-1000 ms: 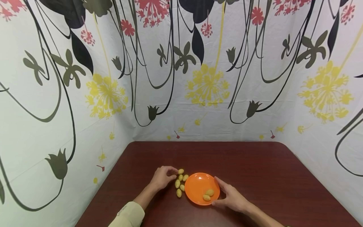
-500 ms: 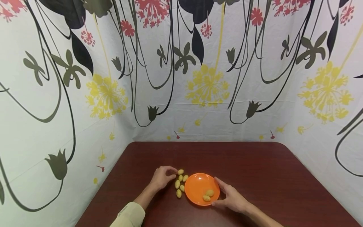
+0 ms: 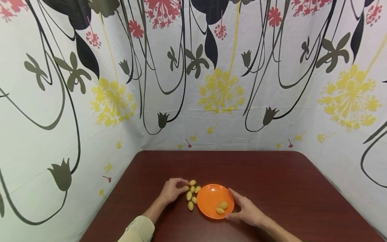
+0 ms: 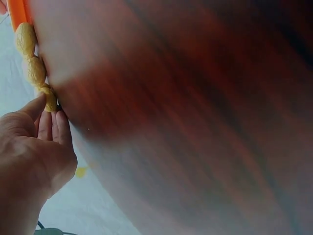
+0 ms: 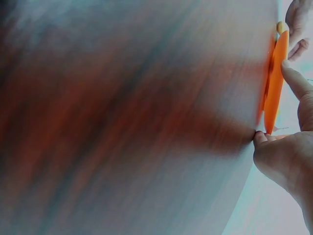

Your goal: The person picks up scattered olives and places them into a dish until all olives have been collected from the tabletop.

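Note:
My left hand (image 3: 173, 190) is at the left of a small cluster of yellow oval pieces (image 3: 189, 195) with wrinkled skins; their exact kind is unclear. Between its thumb and fingertips it pinches one yellow oval piece (image 4: 50, 100), touching or nearly touching its neighbour. A round orange plate (image 3: 208, 201) lies just right of the cluster, with two similar pieces (image 3: 220, 210) on its lower right part. My right hand (image 3: 246, 211) grips the plate's right edge, thumb at the near side and fingers at the far side. In the right wrist view the plate appears edge-on.
Everything rests on a dark red-brown wooden table (image 3: 266, 178) with rounded far corners. White cloth (image 3: 223, 131) printed with flowers hangs behind the table and along both sides.
A yellow piece now shows at my left fingertips, where none was visible before; the left hand has barely shifted. My right hand and the plate stay where they were.

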Motion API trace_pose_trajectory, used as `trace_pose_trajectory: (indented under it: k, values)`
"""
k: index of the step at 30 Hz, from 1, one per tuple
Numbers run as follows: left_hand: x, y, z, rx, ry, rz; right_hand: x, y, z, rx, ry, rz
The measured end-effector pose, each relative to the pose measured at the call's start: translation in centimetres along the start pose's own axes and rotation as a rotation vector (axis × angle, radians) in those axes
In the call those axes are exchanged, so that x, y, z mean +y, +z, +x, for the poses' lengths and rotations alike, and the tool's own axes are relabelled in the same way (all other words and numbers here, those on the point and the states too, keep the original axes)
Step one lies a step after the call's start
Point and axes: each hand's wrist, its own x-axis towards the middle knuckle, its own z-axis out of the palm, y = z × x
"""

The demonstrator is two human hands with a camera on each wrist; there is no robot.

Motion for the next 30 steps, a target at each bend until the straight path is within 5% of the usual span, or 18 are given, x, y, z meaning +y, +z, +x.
trace_pose_trajectory:
  k: [19,30]
  values:
    - [0.4,-0.1,-0.3,-0.002,0.027,0.031,0.0,0.1,-0.1,0.005,0.021,-0.006]
    - [2.3,-0.7,0.1,0.055,0.063,-0.046,-0.3,0.1,-0.2,0.003,0.014,0.011]
